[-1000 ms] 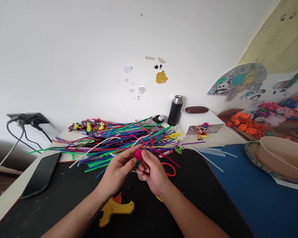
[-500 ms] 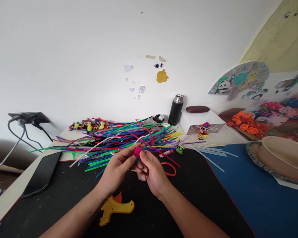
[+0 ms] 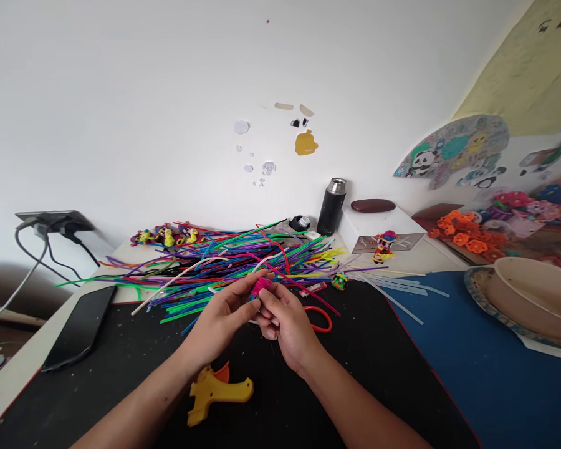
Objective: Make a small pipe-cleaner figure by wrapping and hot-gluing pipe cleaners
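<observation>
Left hand (image 3: 220,317) and right hand (image 3: 290,319) grip a small ribbed magenta-and-blue piece (image 3: 262,285). A yellow angular plastic tool (image 3: 224,392) lies on their near side.

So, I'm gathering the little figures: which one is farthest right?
The red-and-yellow figure in front of the white box; the green piece is left of it, and three figures cluster far left.

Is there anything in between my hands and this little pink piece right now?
Nothing visible: your left hand and right hand both grip the pink piece directly. The pile of colorful stems lies beyond your hands; the yellow tool lies nearer you.
</observation>
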Demonstrator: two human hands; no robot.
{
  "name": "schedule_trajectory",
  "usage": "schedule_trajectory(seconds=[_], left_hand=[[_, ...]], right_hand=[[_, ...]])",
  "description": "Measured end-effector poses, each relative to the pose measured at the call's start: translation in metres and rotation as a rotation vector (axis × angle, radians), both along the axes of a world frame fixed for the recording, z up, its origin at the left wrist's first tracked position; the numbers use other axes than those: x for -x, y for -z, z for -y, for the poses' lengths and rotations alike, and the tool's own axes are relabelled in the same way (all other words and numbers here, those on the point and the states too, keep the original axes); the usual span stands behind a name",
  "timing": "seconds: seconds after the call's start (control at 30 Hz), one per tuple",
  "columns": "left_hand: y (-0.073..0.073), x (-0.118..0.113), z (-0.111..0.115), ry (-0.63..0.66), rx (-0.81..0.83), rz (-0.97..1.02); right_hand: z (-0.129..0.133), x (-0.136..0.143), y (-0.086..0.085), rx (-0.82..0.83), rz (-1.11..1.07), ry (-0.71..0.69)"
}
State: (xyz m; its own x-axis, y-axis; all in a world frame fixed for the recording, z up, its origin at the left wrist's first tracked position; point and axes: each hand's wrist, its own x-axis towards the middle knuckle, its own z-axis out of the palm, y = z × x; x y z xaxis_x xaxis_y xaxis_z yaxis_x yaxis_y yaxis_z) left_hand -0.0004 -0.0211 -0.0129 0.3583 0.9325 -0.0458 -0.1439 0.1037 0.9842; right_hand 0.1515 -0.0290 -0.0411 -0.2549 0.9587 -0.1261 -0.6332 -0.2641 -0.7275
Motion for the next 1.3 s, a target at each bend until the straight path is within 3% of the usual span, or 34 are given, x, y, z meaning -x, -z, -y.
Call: schedule_trajectory(seconds=[0.27,0.63,0.8,1.3], left_hand=[[-0.006,0.01,-0.007,0.093,0.025,0.036],[-0.004,0.011,-0.005,-0.048,-0.12,-0.204],[-0.005,0.01,-0.002,-0.063,-0.163,-0.222],[-0.009,0.011,-0.005,0.082,-0.016,-0.108]], right_hand=[[0.0,-0.001,-0.001,0.023,-0.002,-0.008],[0.001,0.0,0.001,-0.015,0.044,-0.038],[0.0,0.001,0.007,-0.019,0.053,-0.023],[-0.002,0.0,0.009,-0.023,0.056,0.005]])
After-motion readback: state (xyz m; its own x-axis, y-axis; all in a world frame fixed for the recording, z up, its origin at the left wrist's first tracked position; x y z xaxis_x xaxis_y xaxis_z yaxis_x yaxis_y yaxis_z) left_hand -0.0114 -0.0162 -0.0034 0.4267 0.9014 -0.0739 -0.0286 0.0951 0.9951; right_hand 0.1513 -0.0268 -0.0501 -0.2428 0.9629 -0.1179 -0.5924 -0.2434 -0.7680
